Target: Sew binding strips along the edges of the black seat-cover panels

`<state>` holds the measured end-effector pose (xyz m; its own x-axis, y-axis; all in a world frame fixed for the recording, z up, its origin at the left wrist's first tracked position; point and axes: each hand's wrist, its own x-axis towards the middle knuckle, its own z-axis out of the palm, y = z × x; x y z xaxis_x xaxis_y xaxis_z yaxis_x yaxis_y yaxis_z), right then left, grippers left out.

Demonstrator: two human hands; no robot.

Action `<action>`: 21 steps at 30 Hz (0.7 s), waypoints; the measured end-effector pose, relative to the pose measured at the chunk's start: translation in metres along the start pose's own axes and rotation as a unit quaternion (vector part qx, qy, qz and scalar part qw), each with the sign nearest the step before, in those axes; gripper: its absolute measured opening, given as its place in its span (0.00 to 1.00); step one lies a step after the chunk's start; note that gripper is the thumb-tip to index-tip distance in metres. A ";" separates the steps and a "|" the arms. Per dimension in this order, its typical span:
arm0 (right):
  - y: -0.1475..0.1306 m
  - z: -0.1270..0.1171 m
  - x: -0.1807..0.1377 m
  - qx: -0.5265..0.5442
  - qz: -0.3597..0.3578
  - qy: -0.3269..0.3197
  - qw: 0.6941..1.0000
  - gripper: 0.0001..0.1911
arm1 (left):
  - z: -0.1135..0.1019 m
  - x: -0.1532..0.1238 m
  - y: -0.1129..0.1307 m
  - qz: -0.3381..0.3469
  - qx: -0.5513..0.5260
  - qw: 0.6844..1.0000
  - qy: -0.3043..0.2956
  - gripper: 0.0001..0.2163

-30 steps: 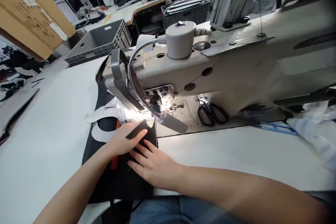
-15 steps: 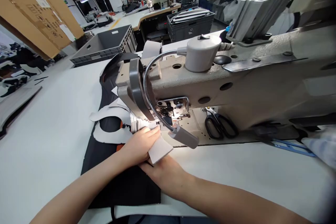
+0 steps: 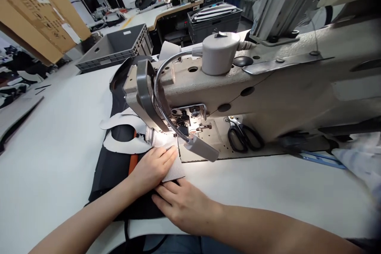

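Observation:
My left hand [image 3: 154,164] lies flat on a grey-white ribbed strip [image 3: 174,171] close to the needle area of a sewing machine [image 3: 184,121]. Just in front of it, my right hand [image 3: 185,205] rests with fingers stretched over the black fabric [image 3: 114,166], its fingertips beside the strip's near edge. Under the machine head, the far end of the strip is lit by a lamp [image 3: 204,149] on a bendable metal neck. A white curved piece with a round opening [image 3: 127,147] lies on the black fabric, left of the needle. An orange band [image 3: 133,163] shows there too.
Black-handled scissors [image 3: 244,137] lie on the machine bed, right of the needle. Farther right are a blue tool [image 3: 323,158] and a blurred pale cloth [image 3: 357,162]. A grey crate [image 3: 111,57] and a cardboard box [image 3: 44,16] stand at the back left.
The strip between my hands, tilted up before, now lies flatter. My right fingers have spread out over the fabric. The black fabric's near edge has shifted away from me. The view has moved slightly.

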<state>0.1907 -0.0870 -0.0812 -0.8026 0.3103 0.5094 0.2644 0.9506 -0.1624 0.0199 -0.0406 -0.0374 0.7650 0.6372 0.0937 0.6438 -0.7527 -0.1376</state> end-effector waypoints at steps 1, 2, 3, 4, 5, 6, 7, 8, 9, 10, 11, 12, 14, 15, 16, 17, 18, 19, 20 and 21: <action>0.000 -0.001 0.001 -0.004 0.009 0.002 1.000 0.16 | 0.000 0.000 -0.002 0.005 -0.011 1.000 -0.004 0.16; 0.000 -0.001 0.002 -0.008 0.017 0.006 1.000 0.17 | -0.001 0.000 -0.004 -0.001 -0.041 0.999 -0.011 0.16; 0.000 -0.002 0.003 -0.014 0.024 0.011 1.000 0.17 | -0.003 0.000 -0.007 -0.012 -0.081 0.997 -0.018 0.16; -0.001 -0.002 0.004 -0.019 0.032 0.014 0.999 0.17 | -0.005 0.001 -0.009 -0.026 -0.119 0.992 -0.022 0.16; -0.001 -0.001 0.004 -0.026 0.039 0.014 0.999 0.17 | -0.006 0.002 -0.010 -0.039 -0.149 0.988 -0.026 0.16; -0.001 0.000 0.004 -0.034 0.045 0.013 0.998 0.17 | -0.008 0.002 -0.011 -0.045 -0.170 0.984 -0.030 0.15; -0.001 0.001 0.004 -0.046 0.049 0.010 0.998 0.17 | -0.009 0.003 -0.011 -0.045 -0.182 0.982 -0.032 0.15; -0.002 0.002 0.003 -0.058 0.049 0.008 0.997 0.18 | -0.009 0.003 -0.011 -0.039 -0.190 0.981 -0.030 0.15; -0.002 0.004 0.002 -0.071 0.047 0.007 0.996 0.18 | -0.009 0.004 -0.012 -0.028 -0.199 0.979 -0.027 0.15; -0.002 0.005 0.001 -0.083 0.045 0.006 0.996 0.19 | -0.009 0.005 -0.012 -0.019 -0.208 0.978 -0.024 0.15; -0.002 0.006 0.000 -0.093 0.045 0.004 0.995 0.19 | -0.009 0.006 -0.013 -0.013 -0.218 0.976 -0.020 0.15; -0.001 0.006 -0.001 -0.100 0.047 0.002 0.994 0.19 | -0.008 0.007 -0.014 -0.013 -0.226 0.974 -0.017 0.15; 0.002 0.007 -0.002 -0.106 0.053 0.007 0.993 0.19 | -0.007 0.010 -0.018 -0.019 -0.235 0.972 -0.023 0.15; 0.004 0.006 -0.002 -0.109 0.057 0.014 0.992 0.18 | -0.007 0.012 -0.020 -0.023 -0.233 0.972 -0.028 0.14; 0.007 0.006 -0.001 -0.111 0.061 0.023 0.992 0.18 | -0.005 0.014 -0.023 -0.025 -0.228 0.973 -0.032 0.13; 0.010 0.006 -0.001 -0.113 0.065 0.033 0.991 0.17 | -0.004 0.016 -0.026 -0.024 -0.220 0.975 -0.033 0.13; 0.013 0.005 0.000 -0.114 0.069 0.040 0.990 0.17 | -0.002 0.017 -0.029 -0.021 -0.210 0.977 -0.030 0.12; 0.016 0.004 0.000 -0.114 0.072 0.046 0.990 0.17 | 0.001 0.019 -0.032 -0.019 -0.199 0.979 -0.023 0.12; 0.020 0.003 0.001 -0.115 0.076 0.051 0.989 0.17 | 0.003 0.021 -0.035 -0.016 -0.189 0.982 -0.011 0.11; 0.023 0.002 0.001 -0.116 0.079 0.054 0.989 0.17 | 0.005 0.022 -0.036 -0.011 -0.181 0.983 0.001 0.11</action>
<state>0.1949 -0.0650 -0.0862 -0.6834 0.4400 0.5825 0.5071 0.8602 -0.0549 0.0136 0.0016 -0.0356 0.7502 0.6544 0.0946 0.6245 -0.7482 0.2241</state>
